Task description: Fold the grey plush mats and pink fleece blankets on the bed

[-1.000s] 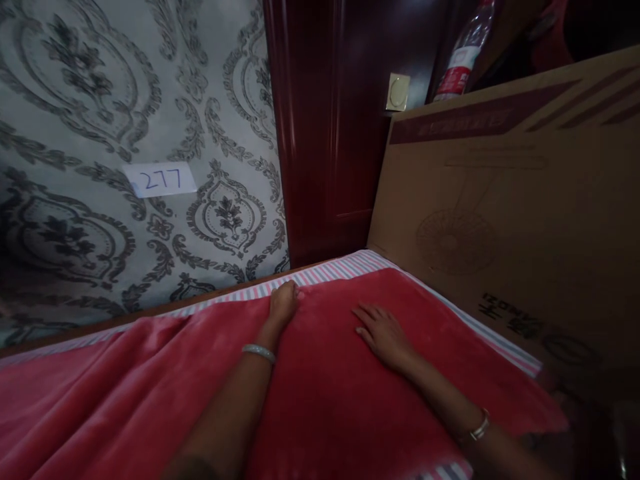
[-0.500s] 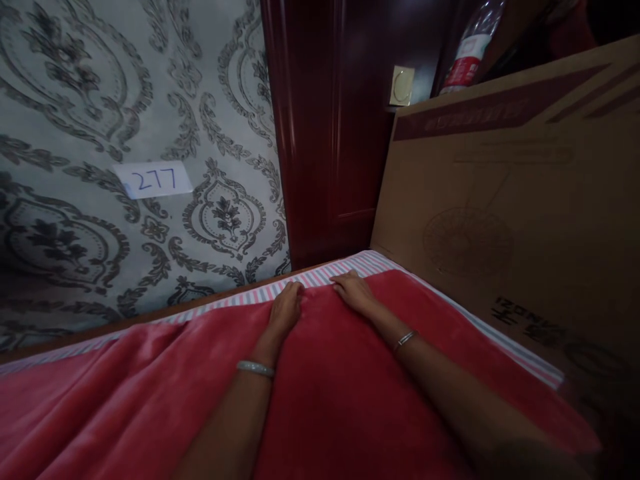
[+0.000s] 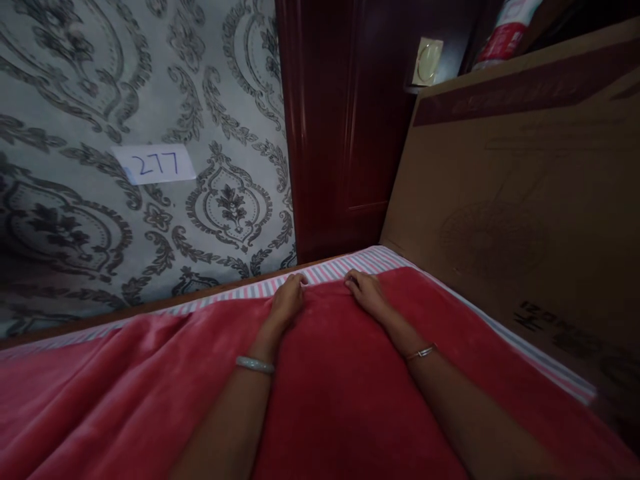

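Note:
A red plush blanket covers most of the bed, with soft folds on its left part. Beyond its far edge shows a strip of striped sheet in pink, grey and white. My left hand is closed on the blanket's far edge, thumb and fingers pinched together. To the right, my right hand has its fingers curled onto the same edge. A short stretch of blanket edge runs between the two hands. Each wrist wears a bangle.
A large cardboard box stands along the bed's right side, with a bottle on top. Behind the bed are a dark red wooden panel and patterned wallpaper bearing a paper marked 277. A wooden rim borders the far side.
The view has shifted a little. My right hand has curled its fingers in more at the blanket edge; my left hand keeps its place on it.

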A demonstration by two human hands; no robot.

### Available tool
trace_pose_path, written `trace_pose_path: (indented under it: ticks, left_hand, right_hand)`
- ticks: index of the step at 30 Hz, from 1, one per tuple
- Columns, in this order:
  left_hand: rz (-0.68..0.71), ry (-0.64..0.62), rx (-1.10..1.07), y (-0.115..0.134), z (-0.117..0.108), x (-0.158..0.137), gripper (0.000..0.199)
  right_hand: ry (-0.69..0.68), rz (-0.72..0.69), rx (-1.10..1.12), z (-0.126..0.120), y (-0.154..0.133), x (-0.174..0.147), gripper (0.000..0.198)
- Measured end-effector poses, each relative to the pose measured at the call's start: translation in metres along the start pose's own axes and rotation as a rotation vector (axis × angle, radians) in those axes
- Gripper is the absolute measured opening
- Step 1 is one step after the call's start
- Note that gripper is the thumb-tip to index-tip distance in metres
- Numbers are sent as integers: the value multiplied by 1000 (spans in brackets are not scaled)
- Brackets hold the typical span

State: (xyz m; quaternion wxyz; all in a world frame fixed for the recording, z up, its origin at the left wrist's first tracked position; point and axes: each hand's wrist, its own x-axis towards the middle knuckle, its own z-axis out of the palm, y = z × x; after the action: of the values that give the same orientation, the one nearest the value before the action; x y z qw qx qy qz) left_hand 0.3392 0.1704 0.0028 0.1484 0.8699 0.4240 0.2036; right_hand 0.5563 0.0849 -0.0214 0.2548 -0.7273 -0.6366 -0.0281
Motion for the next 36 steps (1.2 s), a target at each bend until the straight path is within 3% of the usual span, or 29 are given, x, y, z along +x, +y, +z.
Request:
trace_pose_path:
  ticks: [3, 7, 16, 20, 23, 27, 31, 36]
  left_hand:
    - [-55, -59, 95, 1, 0, 0, 25]
    - [-53, -36, 188, 1, 5, 0, 29]
    - [-44, -33, 315, -4, 4, 1, 35]
    - [-62, 70, 319, 1, -7, -1, 36]
    - [146, 103, 204, 10, -7, -3, 34]
    - [464, -83, 50, 15, 9, -6, 29]
    - [510, -85, -6, 3, 26, -3, 34]
    - [538, -59, -74, -17, 39, 5, 39]
  right_hand:
    - [-17, 49, -60, -1, -2, 0, 16]
    - [-40, 101, -125, 0, -4, 1, 14]
    - [-16, 161, -172, -2, -7, -1, 27]
    - [18, 165, -155, -2, -7, -1, 38]
    - [111, 106, -91, -2, -5, -3, 45]
    - [231, -146, 47, 2, -2, -5, 35]
    - [172, -374, 145, 7, -1, -4, 27]
    - [-14, -366, 212, 9, -3, -16, 38]
